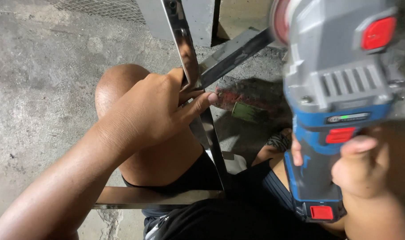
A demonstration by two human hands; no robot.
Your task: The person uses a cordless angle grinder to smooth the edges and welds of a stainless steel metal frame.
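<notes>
Over the concrete floor [42, 80], the left hand [153, 111] pinches the shiny metal bar [184, 44] at centre while the right hand [367, 173] holds a blue-grey cordless grinder [340, 89] raised at right, its disc apparently not yet touching the metal.

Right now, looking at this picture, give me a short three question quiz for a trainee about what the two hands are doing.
1. True or false: the left hand grips the shiny metal bar.
2. What does the right hand hold?
A. a hammer
B. a blue and grey cordless grinder
C. a paint brush
3. Fill in: the person's bare ____ shows just behind the left hand, above the concrete floor.

Key:
1. True; its fingers wrap the bar.
2. B
3. knee
</notes>
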